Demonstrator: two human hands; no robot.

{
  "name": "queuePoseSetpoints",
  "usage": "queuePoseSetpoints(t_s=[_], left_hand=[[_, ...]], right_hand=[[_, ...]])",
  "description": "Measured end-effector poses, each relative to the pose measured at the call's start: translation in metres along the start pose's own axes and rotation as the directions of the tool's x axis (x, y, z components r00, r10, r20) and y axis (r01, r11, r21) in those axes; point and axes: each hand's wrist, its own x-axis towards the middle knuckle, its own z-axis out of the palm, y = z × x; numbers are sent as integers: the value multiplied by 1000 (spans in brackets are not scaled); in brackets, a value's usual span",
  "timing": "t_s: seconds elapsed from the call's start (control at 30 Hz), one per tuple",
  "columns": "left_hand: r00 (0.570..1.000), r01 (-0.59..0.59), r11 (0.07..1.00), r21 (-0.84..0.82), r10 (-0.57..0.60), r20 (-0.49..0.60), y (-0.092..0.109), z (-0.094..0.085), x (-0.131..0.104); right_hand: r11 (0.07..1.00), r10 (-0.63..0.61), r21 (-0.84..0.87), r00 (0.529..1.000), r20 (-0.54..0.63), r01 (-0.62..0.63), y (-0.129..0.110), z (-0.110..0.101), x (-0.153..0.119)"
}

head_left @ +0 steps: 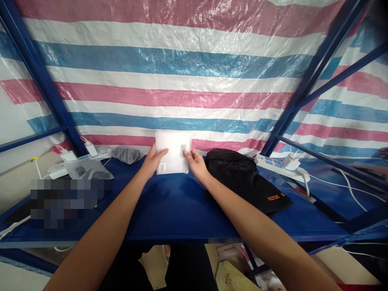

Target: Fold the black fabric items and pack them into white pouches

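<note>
A flat white packet with a small label at its lower left and printed text at its right is held up over the blue table. My left hand grips its left edge, thumb on the front face. At the right edge, my right hand pinches the packet beside the printed text. The fingers behind the packet are hidden. Black folded cloth with orange lettering lies just right of my right hand.
The blue table has a grey plastic-wrapped bundle at the back left, near a clear bag. Power strips stand left and right, with white cables. Blue metal posts rise at both sides before a striped sheet.
</note>
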Motion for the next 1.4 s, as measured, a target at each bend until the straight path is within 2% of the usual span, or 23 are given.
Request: queuePoseSetpoints(t_s=[0.13, 0.3, 0.53, 0.63, 0.8, 1.0, 1.1, 1.27, 1.4], left_hand=[[991, -127, 988, 87, 130, -31, -9, 2, 1], [993, -113, 982, 150, 118, -19, -22, 1, 4], [991, -129, 982, 137, 131, -5, -31, 6, 1], [988, -136, 968, 212, 148, -41, -31, 6, 0], [982, -115, 947, 300, 154, -110, -31, -2, 5], [985, -66, 914, 400, 123, -119, -33, -17, 14], [989, -2, 844, 536, 80, -122, -32, -22, 15], [988, 119, 713, 691, -13, -156, -29, -27, 14], [990, 140, 513, 847, -68, -122, -32, -32, 16]], right_hand=[[994, -69, -86, 998, 9, 69, 0, 2, -3], [976, -110, -183, 993, 39, 115, 3, 0, -5], [947, -150, -280, 987, 49, 158, -4, 1, -8], [952, -132, -275, 991, 28, 134, -3, 2, -8], [992, -32, -124, 999, -37, 27, 1, -1, -2], [991, 57, -114, 993, -104, -69, 3, -6, 1], [990, 125, -53, 987, -101, -130, 3, -3, -1], [959, 278, 57, 961, -18, -276, 3, -1, -3], [928, 363, 87, 932, 0, -362, 5, -3, -3]])
